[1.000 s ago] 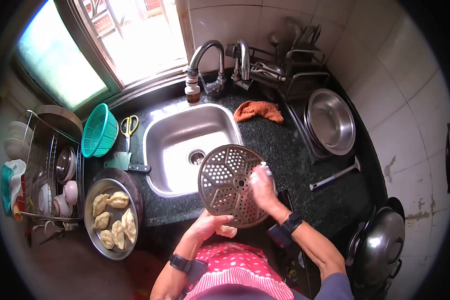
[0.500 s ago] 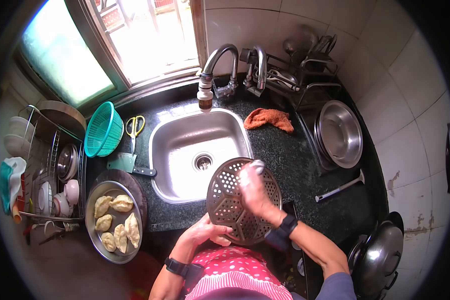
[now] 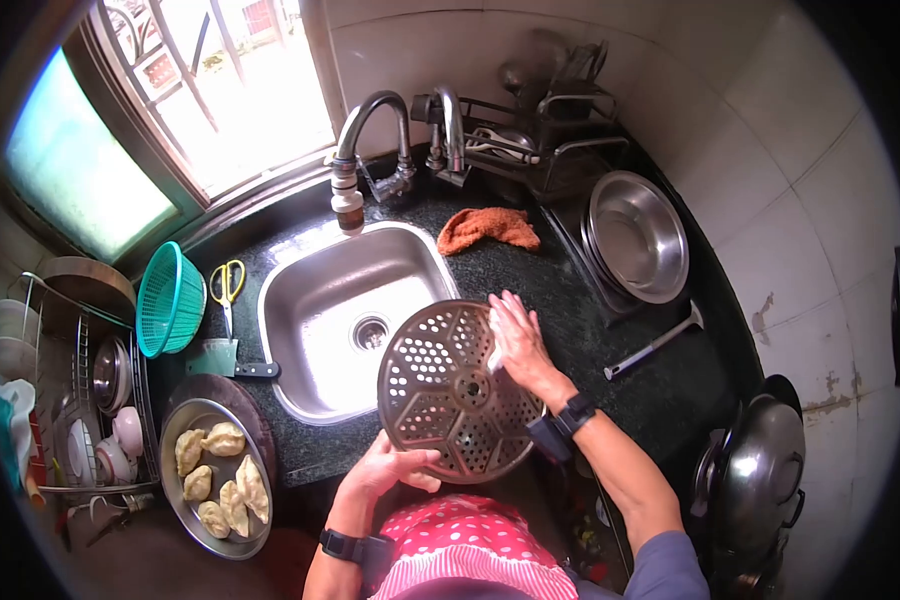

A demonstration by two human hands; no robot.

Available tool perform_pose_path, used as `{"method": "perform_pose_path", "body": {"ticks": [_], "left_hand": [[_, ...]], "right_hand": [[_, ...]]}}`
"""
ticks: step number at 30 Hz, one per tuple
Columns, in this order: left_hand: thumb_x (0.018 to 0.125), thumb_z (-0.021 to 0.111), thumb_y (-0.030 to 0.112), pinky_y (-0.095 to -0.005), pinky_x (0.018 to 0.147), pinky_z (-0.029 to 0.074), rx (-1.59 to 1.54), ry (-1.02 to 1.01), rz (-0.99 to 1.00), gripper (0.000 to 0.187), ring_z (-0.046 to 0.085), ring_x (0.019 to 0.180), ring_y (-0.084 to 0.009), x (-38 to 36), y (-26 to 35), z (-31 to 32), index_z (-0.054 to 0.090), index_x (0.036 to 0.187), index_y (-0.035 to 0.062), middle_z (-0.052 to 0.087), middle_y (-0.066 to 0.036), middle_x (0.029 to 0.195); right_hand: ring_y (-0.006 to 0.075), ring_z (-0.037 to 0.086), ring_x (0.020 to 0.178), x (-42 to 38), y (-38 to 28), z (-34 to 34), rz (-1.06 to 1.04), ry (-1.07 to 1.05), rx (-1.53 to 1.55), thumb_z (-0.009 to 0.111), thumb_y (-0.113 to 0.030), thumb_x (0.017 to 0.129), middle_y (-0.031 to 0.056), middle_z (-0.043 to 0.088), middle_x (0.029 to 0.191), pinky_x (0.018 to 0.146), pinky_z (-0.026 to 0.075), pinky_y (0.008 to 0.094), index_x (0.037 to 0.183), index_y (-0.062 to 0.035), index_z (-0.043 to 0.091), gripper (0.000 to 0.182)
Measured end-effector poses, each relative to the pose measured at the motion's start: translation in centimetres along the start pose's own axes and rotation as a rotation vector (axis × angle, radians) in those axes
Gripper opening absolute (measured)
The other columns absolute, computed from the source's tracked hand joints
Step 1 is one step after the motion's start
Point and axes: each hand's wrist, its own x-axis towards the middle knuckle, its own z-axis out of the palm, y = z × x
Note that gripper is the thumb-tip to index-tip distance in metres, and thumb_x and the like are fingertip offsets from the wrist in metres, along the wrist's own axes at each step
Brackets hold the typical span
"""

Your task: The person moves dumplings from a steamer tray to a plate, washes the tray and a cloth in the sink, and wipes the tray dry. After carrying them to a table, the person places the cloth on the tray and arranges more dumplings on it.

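A round metal steamer plate (image 3: pixel 465 455), pierced with holes in petal-shaped sections, is tilted up at the front edge of the counter, overlapping the sink's near right corner. My left hand (image 3: pixel 385 470) grips its lower left rim, thumb on the upper face and the other fingers partly hidden. On the upper right of the plate lies my right hand (image 3: pixel 522 345), fingers rather straight, pressing a small white cloth (image 3: pixel 495 357) against the surface. Most of that cloth is hidden under the palm, so its exact kind is hard to tell.
The steel sink (image 3: pixel 285 375) lies ahead under a tap (image 3: pixel 348 190). At left stand a tray of dumplings (image 3: pixel 177 490), a cleaver (image 3: pixel 215 357), scissors (image 3: pixel 228 290) and a green basket (image 3: pixel 170 300). Rightward are an orange cloth (image 3: pixel 490 230), steel bowls (image 3: pixel 638 240) and a lidded pot (image 3: pixel 760 490).
My right hand has slid from the plate's upper middle to its right side, taking the white cloth along. The left hand keeps its grip. The whole view has shifted, with counter things now further left.
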Motion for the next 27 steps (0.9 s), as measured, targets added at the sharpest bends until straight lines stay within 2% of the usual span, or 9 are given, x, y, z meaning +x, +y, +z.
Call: {"method": "perform_pose_path", "body": {"ticks": [4,8,12,17,20,22,24,26,27], "left_hand": [[0.082,0.066,0.0,-0.0382,0.06,0.062,-0.138,-0.032,0.085,0.046,0.069,0.079,-0.0296,1.3,-0.7,0.3,0.049,0.125,-0.0026,0.064,-0.018,0.108],[0.088,0.064,0.011,-0.0413,0.059,0.061,-0.169,0.008,0.059,0.04,0.068,0.086,-0.0305,3.3,-2.2,1.4,0.051,0.124,-0.0009,0.064,-0.018,0.105],[0.097,0.055,0.024,-0.0372,0.077,0.057,-0.261,0.074,0.152,0.035,0.066,0.093,-0.0221,4.9,-4.6,0.5,0.052,0.126,0.005,0.064,-0.011,0.112],[0.099,0.05,0.026,-0.0396,0.067,0.061,-0.165,0.061,0.18,0.037,0.067,0.091,-0.0265,3.0,-3.6,1.4,0.05,0.127,0.0016,0.063,-0.014,0.113],[0.098,0.051,0.024,-0.0425,0.064,0.062,-0.122,0.018,0.146,0.037,0.069,0.089,-0.0306,1.8,-3.2,1.0,0.048,0.127,0.0008,0.062,-0.017,0.113],[0.098,0.051,0.023,-0.0427,0.063,0.062,-0.158,0.002,0.114,0.036,0.069,0.088,-0.0306,1.2,-3.1,1.2,0.048,0.127,0.0007,0.063,-0.017,0.112],[0.098,0.052,0.022,-0.0429,0.062,0.062,-0.194,-0.018,0.073,0.036,0.069,0.087,-0.0306,0.8,-3.8,1.5,0.048,0.127,0.0007,0.063,-0.017,0.112],[0.097,0.053,0.021,-0.0406,0.066,0.061,-0.209,-0.026,0.115,0.035,0.069,0.087,-0.0286,1.1,-5.2,1.8,0.049,0.126,0.0012,0.064,-0.016,0.11],[0.096,0.056,0.023,-0.0335,0.069,0.058,-0.135,0.022,0.134,0.036,0.067,0.087,-0.0215,0.6,-5.0,2.9,0.051,0.123,-0.0008,0.066,-0.012,0.105]], "right_hand": [[0.0398,0.027,0.138,-6.7,-0.1,-0.3,0.032,0.097,-0.01,0.043,-0.016,0.094,0.0254,0.032,0.145,0.113,0.018,0.0544,0.14,0.001,0.039,0.049],[0.0384,0.039,0.13,-11.3,-6.6,0.9,-0.153,0.136,-0.14,0.05,-0.012,0.088,0.0242,0.046,0.134,0.11,0.026,0.0536,0.131,0.0093,0.046,0.048],[0.0333,0.044,0.128,-13.2,-10.5,0.8,-0.337,0.076,0.045,0.052,-0.009,0.085,0.0207,0.05,0.131,0.11,0.028,0.0499,0.131,0.0033,0.049,0.047],[0.0274,0.048,0.126,-16.1,-5.8,-1.7,-0.504,0.087,-0.109,0.051,-0.003,0.083,0.0152,0.054,0.129,0.111,0.031,0.0477,0.127,-0.0011,0.053,0.045],[0.0306,0.057,0.111,-17.0,-1.3,-3.3,-0.287,0.356,-0.122,0.052,0.001,0.085,0.0171,0.059,0.117,0.099,0.043,0.0419,0.121,0.0039,0.055,0.037],[0.0293,0.058,0.108,-16.9,1.3,-3.1,0.136,0.559,0.381,0.052,-0.007,0.092,0.0158,0.061,0.115,0.093,0.048,0.0374,0.123,0.0054,0.054,0.033],[0.0227,0.06,0.106,-17.0,3.1,-4.2,0.603,0.45,1.439,0.057,-0.016,0.094,0.0124,0.062,0.115,0.093,0.049,0.0365,0.123,0.0028,0.055,0.035],[0.0188,0.062,0.102,-16.4,1.6,-6.0,0.589,0.191,1.858,0.059,-0.023,0.094,0.009,0.063,0.114,0.09,0.051,0.0354,0.122,0.0001,0.056,0.037],[0.0185,0.064,0.097,-16.7,1.3,-5.8,0.596,0.173,1.839,0.062,-0.02,0.092,0.0093,0.064,0.112,0.083,0.054,0.0341,0.121,-0.0012,0.057,0.035]]}}
